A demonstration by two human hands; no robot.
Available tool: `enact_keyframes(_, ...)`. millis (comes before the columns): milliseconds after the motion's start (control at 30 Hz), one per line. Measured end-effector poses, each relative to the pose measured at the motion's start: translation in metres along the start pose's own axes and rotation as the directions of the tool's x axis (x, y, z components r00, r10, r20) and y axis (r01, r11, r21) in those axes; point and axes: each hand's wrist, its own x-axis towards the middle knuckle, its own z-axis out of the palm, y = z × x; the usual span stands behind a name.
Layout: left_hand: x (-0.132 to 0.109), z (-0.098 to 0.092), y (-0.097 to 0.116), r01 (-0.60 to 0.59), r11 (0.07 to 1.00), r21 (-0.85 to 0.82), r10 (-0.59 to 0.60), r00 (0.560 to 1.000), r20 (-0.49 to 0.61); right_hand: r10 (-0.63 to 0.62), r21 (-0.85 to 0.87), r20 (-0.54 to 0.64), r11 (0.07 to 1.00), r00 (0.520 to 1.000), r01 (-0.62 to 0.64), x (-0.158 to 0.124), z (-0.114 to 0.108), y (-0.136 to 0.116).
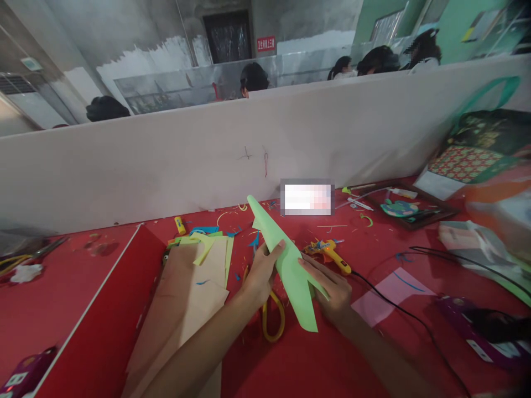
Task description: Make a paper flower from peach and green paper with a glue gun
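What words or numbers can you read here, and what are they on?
"卫生间请上三楼": on the red sign on the back wall; it seems to read so, but the small characters are soft.
Pale labels on the right purple device and left purple device: too blurred to read.
Blue marking on the yellow glue gun: too small to read.
I can read no numerals.

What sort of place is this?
Probably a shared craft workroom, judging by the curved pale-green paper sheet being held, the corded yellow plastic glue gun on the flat red tabletop, and several people's heads beyond the long whitish partition.
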Motion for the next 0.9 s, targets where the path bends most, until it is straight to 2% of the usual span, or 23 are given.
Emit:
enact_keyframes(167,0.003,-0.002,-0.001,0.001,1.0,-0.028,-0.002,1.0,-0.013,-0.012,0.017,0.011,1.0,1.0,0.012,0.002,-0.001,0.0)
enact_keyframes(367,0.005,-0.003,-0.003,0.007,0.998,-0.064,-0.005,0.999,0.032,0.002,0.014,-0.016,1.0,1.0,-0.001,0.001,-0.001,0.001)
enact_keyframes(533,0.011,-0.009,0.0,-0.061,0.992,-0.108,0.069,0.995,0.077,-0.02,0.021,-0.076,1.0,0.997,0.022,0.001,-0.002,0.001)
enact_keyframes(633,0.011,-0.01,0.0,-0.087,0.993,-0.081,0.091,0.995,0.041,-0.032,-0.015,-0.044,0.999,0.999,0.031,0.001,-0.002,0.001)
enact_keyframes(800,0.003,-0.005,-0.005,-0.003,0.998,-0.066,0.004,1.0,0.021,-0.159,-0.08,0.063,0.983,0.985,0.164,0.001,0.0,0.002)
enact_keyframes(900,0.0,-0.002,-0.006,-0.003,0.997,-0.072,0.001,1.0,-0.031,-0.187,-0.102,0.103,0.975,0.977,0.198,0.0,0.002,0.003)
